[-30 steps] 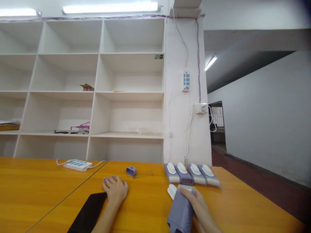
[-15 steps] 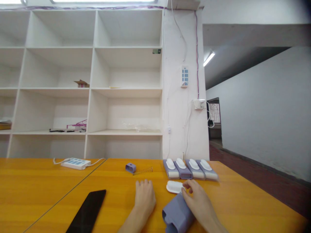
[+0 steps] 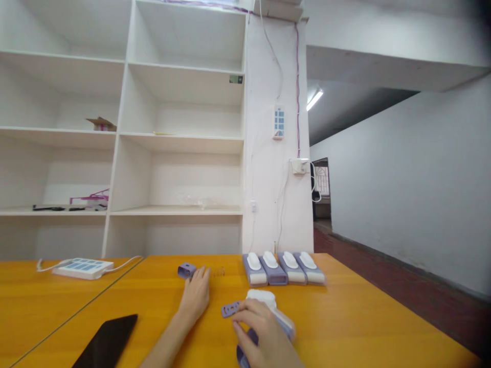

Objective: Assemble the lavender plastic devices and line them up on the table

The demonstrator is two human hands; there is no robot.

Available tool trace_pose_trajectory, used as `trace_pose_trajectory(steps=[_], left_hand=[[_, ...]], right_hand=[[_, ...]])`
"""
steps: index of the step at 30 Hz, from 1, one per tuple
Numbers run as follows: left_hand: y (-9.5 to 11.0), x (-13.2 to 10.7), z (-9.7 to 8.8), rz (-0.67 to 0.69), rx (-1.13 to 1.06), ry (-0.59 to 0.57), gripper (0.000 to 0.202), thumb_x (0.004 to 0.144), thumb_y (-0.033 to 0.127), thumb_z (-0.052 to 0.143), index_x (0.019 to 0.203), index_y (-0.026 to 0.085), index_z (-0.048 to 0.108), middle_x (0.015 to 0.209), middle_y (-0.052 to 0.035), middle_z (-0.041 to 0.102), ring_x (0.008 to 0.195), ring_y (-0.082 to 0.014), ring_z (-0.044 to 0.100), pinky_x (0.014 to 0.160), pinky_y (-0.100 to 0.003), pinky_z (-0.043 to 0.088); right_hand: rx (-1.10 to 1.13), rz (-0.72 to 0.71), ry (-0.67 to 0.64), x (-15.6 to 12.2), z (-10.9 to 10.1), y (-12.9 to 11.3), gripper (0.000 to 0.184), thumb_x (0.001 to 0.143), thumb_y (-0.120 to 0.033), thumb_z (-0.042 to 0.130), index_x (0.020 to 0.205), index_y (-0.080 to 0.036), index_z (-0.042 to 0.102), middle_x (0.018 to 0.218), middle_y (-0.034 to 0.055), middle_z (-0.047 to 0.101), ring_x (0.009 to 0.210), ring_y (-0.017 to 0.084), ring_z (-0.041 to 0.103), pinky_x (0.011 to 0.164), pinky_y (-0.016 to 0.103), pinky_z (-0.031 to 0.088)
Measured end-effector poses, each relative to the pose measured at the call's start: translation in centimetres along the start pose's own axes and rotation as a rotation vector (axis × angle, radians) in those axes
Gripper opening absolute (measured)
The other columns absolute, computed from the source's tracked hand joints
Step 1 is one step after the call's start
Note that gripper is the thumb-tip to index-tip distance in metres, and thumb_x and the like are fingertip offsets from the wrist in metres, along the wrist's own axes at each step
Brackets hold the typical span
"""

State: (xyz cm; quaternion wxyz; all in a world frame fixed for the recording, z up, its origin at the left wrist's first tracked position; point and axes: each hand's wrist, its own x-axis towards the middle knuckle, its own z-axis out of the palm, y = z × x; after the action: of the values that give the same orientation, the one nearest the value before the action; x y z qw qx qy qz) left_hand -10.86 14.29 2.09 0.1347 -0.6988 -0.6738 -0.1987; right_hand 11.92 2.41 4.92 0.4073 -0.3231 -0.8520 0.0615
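The left hand (image 3: 195,299) lies palm down on the orange table (image 3: 364,327). Its fingers (image 3: 202,278) are stretched forward and close together, clasping nothing. Just left of their tips sits a small purple block (image 3: 186,270), and just right of them a thin spring (image 3: 219,271). The right hand (image 3: 263,335) is curled over a purple housing (image 3: 286,324), with its fingers (image 3: 245,318) wrapped down and clamped on the housing's body. The housing's white cap (image 3: 261,295) pokes out just beyond the knuckles. A small perforated purple plate (image 3: 230,309) lies flat at the right index fingertip; whether they touch I cannot tell. Beyond both sets of fingers stands a row of four finished units (image 3: 284,267), side by side. Well left of the left fingers are a power strip (image 3: 82,267) and, nearer the wrist, a black phone (image 3: 105,343).
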Motion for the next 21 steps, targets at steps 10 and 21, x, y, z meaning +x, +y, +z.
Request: trace_pose_trajectory(steps=[10, 21], left_hand=[[0.4, -0.3, -1.1, -0.012, 0.016, -0.100, 0.037, 0.084, 0.009, 0.038, 0.110, 0.013, 0.065, 0.113, -0.0176, 0.068, 0.110, -0.0329, 0.059, 0.093, -0.047, 0.038], [1.8, -7.9, -7.3, -0.021, -0.031, -0.149, 0.037, 0.082, 0.049, 0.050, 0.084, 0.018, 0.071, 0.091, -0.0143, 0.074, 0.091, -0.0334, 0.068, 0.079, -0.040, 0.047]], right_hand=[[-0.134, 0.177, -0.143, 2.8, 1.9, 2.8, 0.020, 0.085, -0.011, 0.054, 0.093, -0.021, 0.069, 0.109, 0.0044, 0.065, 0.105, 0.018, 0.061, 0.094, 0.026, 0.043], [-0.520, 0.239, -0.453, 6.8, 3.3, 1.8, 0.022, 0.067, -0.009, 0.066, 0.086, -0.014, 0.077, 0.099, 0.0174, 0.075, 0.093, 0.030, 0.071, 0.075, 0.031, 0.050]])
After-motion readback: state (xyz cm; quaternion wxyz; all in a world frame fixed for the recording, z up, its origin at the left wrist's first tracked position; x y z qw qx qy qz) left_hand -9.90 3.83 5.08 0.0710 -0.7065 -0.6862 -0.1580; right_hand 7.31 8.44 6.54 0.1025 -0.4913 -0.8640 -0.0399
